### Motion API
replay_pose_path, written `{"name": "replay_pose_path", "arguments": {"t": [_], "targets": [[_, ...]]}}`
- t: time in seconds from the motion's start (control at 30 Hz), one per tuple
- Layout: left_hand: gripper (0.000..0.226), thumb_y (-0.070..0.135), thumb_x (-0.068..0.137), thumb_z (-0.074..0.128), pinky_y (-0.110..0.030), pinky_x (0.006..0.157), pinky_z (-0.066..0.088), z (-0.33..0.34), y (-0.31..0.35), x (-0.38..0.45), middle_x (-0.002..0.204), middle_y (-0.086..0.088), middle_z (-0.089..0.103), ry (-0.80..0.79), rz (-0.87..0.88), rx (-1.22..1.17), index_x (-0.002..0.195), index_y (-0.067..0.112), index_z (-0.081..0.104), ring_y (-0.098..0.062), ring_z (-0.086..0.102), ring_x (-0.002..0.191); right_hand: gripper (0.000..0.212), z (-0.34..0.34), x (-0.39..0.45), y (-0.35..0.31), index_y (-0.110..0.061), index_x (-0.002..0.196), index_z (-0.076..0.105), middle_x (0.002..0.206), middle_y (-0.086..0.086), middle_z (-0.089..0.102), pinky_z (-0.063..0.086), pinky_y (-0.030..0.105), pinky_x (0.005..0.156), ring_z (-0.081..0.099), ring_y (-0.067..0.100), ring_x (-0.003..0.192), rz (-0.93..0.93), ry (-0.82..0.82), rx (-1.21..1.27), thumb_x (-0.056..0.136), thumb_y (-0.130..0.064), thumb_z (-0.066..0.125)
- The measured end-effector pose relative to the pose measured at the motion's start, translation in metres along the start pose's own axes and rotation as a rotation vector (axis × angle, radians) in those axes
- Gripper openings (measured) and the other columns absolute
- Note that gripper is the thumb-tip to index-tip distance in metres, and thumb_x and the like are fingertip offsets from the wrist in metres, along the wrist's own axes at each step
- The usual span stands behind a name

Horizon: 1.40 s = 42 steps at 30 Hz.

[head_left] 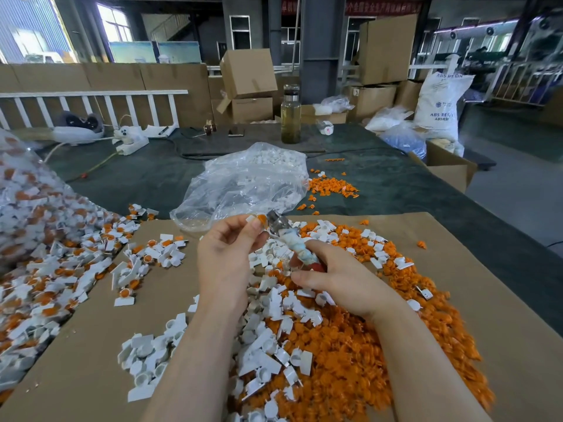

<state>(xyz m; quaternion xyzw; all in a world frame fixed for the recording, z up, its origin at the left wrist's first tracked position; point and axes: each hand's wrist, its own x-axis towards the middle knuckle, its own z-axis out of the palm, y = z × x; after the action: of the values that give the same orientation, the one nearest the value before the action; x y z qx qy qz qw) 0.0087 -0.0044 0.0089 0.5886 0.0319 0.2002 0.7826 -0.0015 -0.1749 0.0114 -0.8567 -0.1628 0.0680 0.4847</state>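
My left hand (227, 254) pinches a small white plastic piece with an orange cap (258, 220) between thumb and fingers. My right hand (332, 280) grips the cloth-wrapped handle of a tool (300, 248) whose metal head (275, 222) sits right beside the orange cap. Under both hands a heap of loose orange caps (359, 354) and white plastic pieces (268, 339) lies on a brown cardboard sheet (91, 360).
Assembled white-and-orange pieces (54, 287) spread at the left, spilling from a clear bag (21, 205). A second clear bag of white parts (249, 181) and a small orange pile (330, 187) lie behind. A bottle (291, 115), power strip (132, 144) and cardboard boxes (248, 74) stand farther back.
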Motion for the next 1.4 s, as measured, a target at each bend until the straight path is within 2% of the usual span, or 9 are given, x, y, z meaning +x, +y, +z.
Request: {"name": "replay_pose_path", "arguments": {"t": [0.1, 0.33, 0.57, 0.77, 0.93, 1.03, 1.13, 1.23, 1.4], "targets": [[0.004, 0.01, 0.087, 0.071, -0.027, 0.076, 0.058, -0.001, 0.001, 0.001, 0.073, 0.006, 0.073, -0.015, 0.003, 0.007, 0.087, 0.014, 0.072, -0.009, 0.068, 0.068, 0.019, 0.002, 0.0, -0.002, -0.024, 0.107, 0.058, 0.094, -0.007, 0.063, 0.046, 0.019, 0.065, 0.06, 0.006, 0.08, 0.001, -0.003, -0.042, 0.091, -0.03, 0.067], [0.006, 0.005, 0.088, 0.069, -0.023, 0.074, 0.059, 0.0, 0.003, 0.0, 0.071, 0.006, 0.072, -0.047, 0.009, 0.028, 0.086, 0.01, 0.07, -0.007, 0.068, 0.066, 0.013, 0.003, -0.002, -0.003, -0.016, 0.102, 0.064, 0.098, 0.011, 0.067, 0.05, 0.047, 0.084, 0.064, 0.028, 0.09, -0.018, 0.021, -0.058, 0.091, -0.023, 0.065], [0.009, 0.005, 0.087, 0.07, -0.022, 0.071, 0.058, 0.0, 0.001, -0.001, 0.07, 0.006, 0.071, -0.013, 0.001, 0.012, 0.084, 0.013, 0.071, -0.008, 0.066, 0.065, 0.018, 0.01, -0.003, -0.008, -0.02, 0.091, 0.065, 0.094, 0.01, 0.068, 0.052, 0.048, 0.074, 0.063, 0.029, 0.085, -0.038, 0.055, -0.073, 0.079, -0.029, 0.055], [0.008, 0.003, 0.088, 0.069, -0.026, 0.074, 0.057, 0.002, 0.001, -0.001, 0.068, 0.007, 0.069, -0.003, -0.028, -0.012, 0.084, 0.01, 0.07, -0.007, 0.064, 0.063, 0.016, 0.011, 0.0, -0.004, -0.022, 0.09, 0.065, 0.096, 0.009, 0.07, 0.054, 0.052, 0.081, 0.066, 0.03, 0.089, -0.023, 0.072, -0.112, 0.088, -0.01, 0.055], [0.011, 0.004, 0.089, 0.069, -0.024, 0.074, 0.059, -0.001, 0.005, 0.0, 0.069, 0.004, 0.071, -0.012, -0.186, -0.065, 0.082, 0.013, 0.07, -0.01, 0.067, 0.065, 0.011, 0.012, 0.004, 0.0, -0.018, 0.096, 0.064, 0.088, 0.002, 0.068, 0.056, 0.049, 0.073, 0.065, 0.022, 0.079, -0.014, 0.111, -0.208, 0.088, -0.017, 0.058], [0.002, 0.008, 0.09, 0.068, -0.027, 0.072, 0.062, -0.008, 0.01, 0.004, 0.078, -0.001, 0.077, 0.094, -0.374, -0.188, 0.089, 0.01, 0.07, -0.012, 0.075, 0.074, 0.006, 0.01, 0.006, 0.004, -0.02, 0.09, 0.06, 0.079, -0.002, 0.064, 0.056, 0.042, 0.064, 0.061, 0.017, 0.07, -0.003, 0.201, -0.303, 0.089, -0.026, 0.059], [0.014, 0.011, 0.093, 0.064, -0.029, 0.07, 0.062, -0.026, 0.014, 0.014, 0.084, -0.011, 0.077, 0.311, -0.525, -0.405, 0.105, 0.004, 0.068, -0.017, 0.076, 0.079, 0.007, 0.005, 0.007, 0.011, -0.024, 0.083, 0.056, 0.074, -0.004, 0.062, 0.05, 0.037, 0.056, 0.059, 0.014, 0.066, 0.036, 0.31, -0.351, 0.088, -0.028, 0.058], [0.023, 0.012, 0.1, 0.055, -0.027, 0.068, 0.062, -0.047, 0.017, 0.024, 0.089, -0.013, 0.076, 0.487, -0.58, -0.626, 0.121, 0.004, 0.06, -0.017, 0.076, 0.078, 0.016, 0.0, 0.009, 0.02, -0.025, 0.074, 0.052, 0.067, -0.004, 0.059, 0.037, 0.029, 0.05, 0.054, 0.013, 0.059, 0.098, 0.408, -0.36, 0.089, -0.027, 0.058], [0.03, 0.015, 0.105, 0.044, -0.028, 0.059, 0.061, -0.073, 0.017, 0.033, 0.092, -0.014, 0.073, 0.669, -0.552, -0.929, 0.131, 0.005, 0.056, -0.017, 0.076, 0.083, 0.02, -0.007, 0.01, 0.029, -0.025, 0.07, 0.049, 0.061, -0.005, 0.056, 0.032, 0.025, 0.046, 0.053, 0.012, 0.054, 0.226, 0.52, -0.376, 0.089, -0.025, 0.054]]}}
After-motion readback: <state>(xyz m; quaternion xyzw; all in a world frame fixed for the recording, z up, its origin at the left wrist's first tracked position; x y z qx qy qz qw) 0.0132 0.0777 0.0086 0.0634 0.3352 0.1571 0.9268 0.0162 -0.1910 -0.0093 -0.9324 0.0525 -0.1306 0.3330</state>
